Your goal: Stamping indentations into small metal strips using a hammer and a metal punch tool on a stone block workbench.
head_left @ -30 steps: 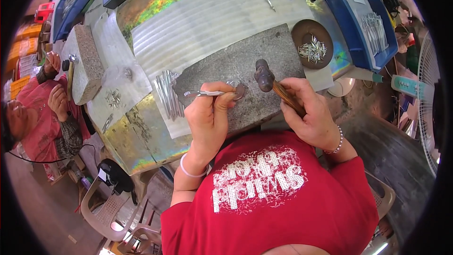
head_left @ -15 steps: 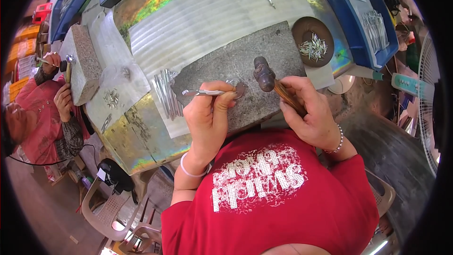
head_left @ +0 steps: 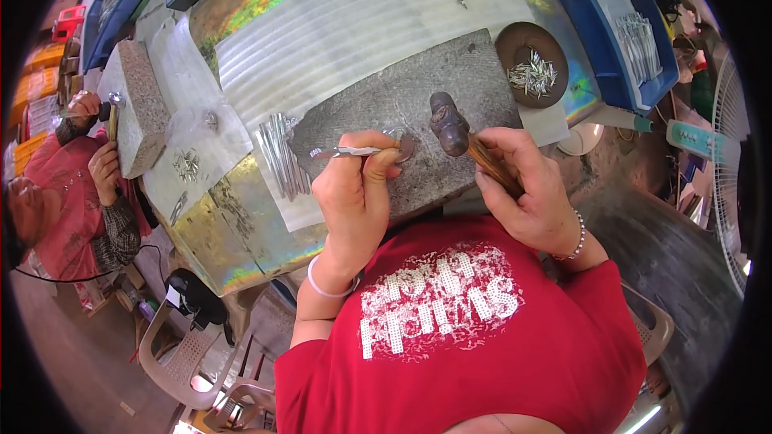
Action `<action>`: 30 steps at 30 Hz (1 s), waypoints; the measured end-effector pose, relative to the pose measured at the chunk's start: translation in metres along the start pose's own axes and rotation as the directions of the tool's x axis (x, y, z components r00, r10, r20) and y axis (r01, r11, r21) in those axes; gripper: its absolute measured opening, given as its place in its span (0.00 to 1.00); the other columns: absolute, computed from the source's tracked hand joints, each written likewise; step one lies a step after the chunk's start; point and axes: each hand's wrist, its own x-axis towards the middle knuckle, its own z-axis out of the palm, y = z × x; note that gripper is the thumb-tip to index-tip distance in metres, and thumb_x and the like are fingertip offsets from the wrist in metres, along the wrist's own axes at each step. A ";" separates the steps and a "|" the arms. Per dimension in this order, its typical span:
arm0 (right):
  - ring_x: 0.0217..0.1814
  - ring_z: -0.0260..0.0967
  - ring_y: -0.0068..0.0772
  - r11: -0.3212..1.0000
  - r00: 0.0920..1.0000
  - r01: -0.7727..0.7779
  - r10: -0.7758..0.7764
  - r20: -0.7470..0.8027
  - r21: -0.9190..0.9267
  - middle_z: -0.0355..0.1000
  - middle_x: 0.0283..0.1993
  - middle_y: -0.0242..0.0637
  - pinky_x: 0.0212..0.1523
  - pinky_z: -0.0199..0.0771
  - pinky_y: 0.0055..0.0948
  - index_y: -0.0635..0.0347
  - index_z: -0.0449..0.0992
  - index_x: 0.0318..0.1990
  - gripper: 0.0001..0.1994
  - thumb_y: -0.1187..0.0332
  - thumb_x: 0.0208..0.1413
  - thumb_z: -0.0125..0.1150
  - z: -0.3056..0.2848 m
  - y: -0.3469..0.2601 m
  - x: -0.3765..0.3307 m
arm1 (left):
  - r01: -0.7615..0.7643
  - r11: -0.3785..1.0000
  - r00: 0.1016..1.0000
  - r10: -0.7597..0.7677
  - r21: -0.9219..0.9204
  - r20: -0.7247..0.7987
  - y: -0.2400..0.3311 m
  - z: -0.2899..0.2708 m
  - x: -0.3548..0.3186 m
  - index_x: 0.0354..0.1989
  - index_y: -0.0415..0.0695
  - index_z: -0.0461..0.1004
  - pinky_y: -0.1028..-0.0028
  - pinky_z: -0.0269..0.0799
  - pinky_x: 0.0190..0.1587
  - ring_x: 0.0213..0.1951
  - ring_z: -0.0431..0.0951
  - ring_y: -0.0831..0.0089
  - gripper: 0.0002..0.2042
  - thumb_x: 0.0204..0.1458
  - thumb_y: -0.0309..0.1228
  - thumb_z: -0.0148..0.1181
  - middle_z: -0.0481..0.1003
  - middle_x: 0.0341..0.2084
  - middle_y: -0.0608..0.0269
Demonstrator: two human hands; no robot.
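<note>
A: Log the step in hand, please.

B: Judgement only: lining up a slim metal rod (head_left: pixel 342 151) for hammer work over the grey stone block (head_left: pixel 418 96). No contact between hammer and rod is visible.

A: State of the hands?

B: Left hand (head_left: pixel 351 185): narrow, thumb and forefinger pinching the rod near its right end. Right hand (head_left: pixel 523 181): closed round the wooden handle of a hammer (head_left: pixel 449 128), whose dark head is over the block, to the right of the left fingertips. Whether the head touches the stone, I cannot tell.

A: So where does the rod lie relative to the hand?

B: Crosswise in the left pinch. Its long end sticks out to the left over the block's edge; the right end points toward a dark round disc (head_left: pixel 408 147) just beside the fingertips. The fingers hide whether rod and disc meet.

A: Anything near?

B: A bundle of metal rods (head_left: pixel 281 161) at the block's left edge; a brown bowl (head_left: pixel 507 44) with short metal pieces (head_left: pixel 531 79) at its right.

A: And the next move?

B: I judge it calls for a steady left pinch, the rod end settled, and fingertips clear of the hammer head.
</note>
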 end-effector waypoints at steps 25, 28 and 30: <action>0.41 0.69 0.18 1.000 0.999 0.022 -0.021 0.040 -0.016 0.71 0.40 0.38 0.42 0.70 0.18 0.66 0.60 0.53 0.19 0.81 0.54 0.53 0.002 0.002 0.003 | -0.211 0.950 0.977 0.205 0.230 0.049 0.000 -0.001 -0.003 0.35 0.39 0.73 0.74 0.71 0.25 0.23 0.76 0.69 0.07 0.47 0.17 0.58 0.75 0.26 0.59; 0.35 0.73 0.31 0.998 1.000 0.021 -0.021 -0.011 0.056 0.71 0.37 0.42 0.36 0.72 0.27 0.62 0.64 0.52 0.18 0.79 0.52 0.55 0.006 0.000 0.004 | -0.309 0.870 0.950 0.300 0.384 0.086 0.010 0.004 -0.005 0.35 0.38 0.73 0.72 0.73 0.29 0.27 0.78 0.63 0.09 0.46 0.15 0.59 0.75 0.27 0.54; 0.35 0.73 0.29 0.991 0.999 0.042 -0.045 0.018 0.125 0.71 0.37 0.40 0.35 0.72 0.26 0.63 0.63 0.52 0.18 0.78 0.53 0.56 0.005 -0.003 0.005 | -0.299 0.855 0.954 0.274 0.425 0.120 0.012 0.004 -0.005 0.36 0.39 0.73 0.70 0.73 0.30 0.27 0.78 0.59 0.12 0.43 0.12 0.58 0.75 0.27 0.53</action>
